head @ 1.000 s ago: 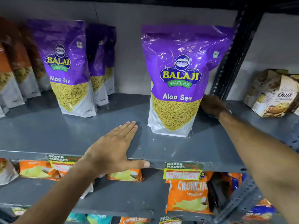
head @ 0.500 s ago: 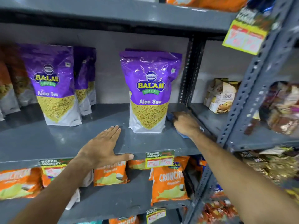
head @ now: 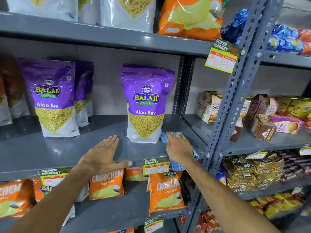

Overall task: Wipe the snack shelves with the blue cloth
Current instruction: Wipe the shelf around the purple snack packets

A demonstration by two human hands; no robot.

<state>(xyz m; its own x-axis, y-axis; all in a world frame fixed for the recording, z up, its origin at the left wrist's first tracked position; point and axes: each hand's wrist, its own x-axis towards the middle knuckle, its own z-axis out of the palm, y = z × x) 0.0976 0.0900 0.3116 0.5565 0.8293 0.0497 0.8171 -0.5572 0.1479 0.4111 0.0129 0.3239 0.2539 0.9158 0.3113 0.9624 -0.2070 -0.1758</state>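
Only the head view was given. Right hand (head: 179, 147) lay palm-down on the blue cloth (head: 164, 137), fingers pressed over it, pinning it flat to the grey middle shelf (head: 42, 152) at its right end, just beside the metal upright (head: 235, 101). Cloth edges showed past the fingertips by the bag and at the wrist, where a corner hung over the shelf lip. Left hand (head: 102, 156) was flat and spread on the same shelf, thumb hooked over the front edge, holding nothing; it looked like a brace. Purple Aloo Sev bag (head: 145, 105) stood upright between the two hands, its base touching or nearly touching the cloth, hard to tell which. Second purple bag (head: 50, 98) stood further left, well apart. Price tag (head: 155, 166) was clipped to the shelf edge below the right hand. Orange Crunchem packs (head: 165, 192) sat on the shelf below.

Judged step: wiping the right-end strip of the middle shelf. To do it well, the palm should keep even downward pressure, strokes should run front to back and overlap, and the cloth should stay clear of the bag base so it did not tip. The bag's footprint likely needed the bag lifted or shifted by the free left hand. The tag could snag on the hanging corner.
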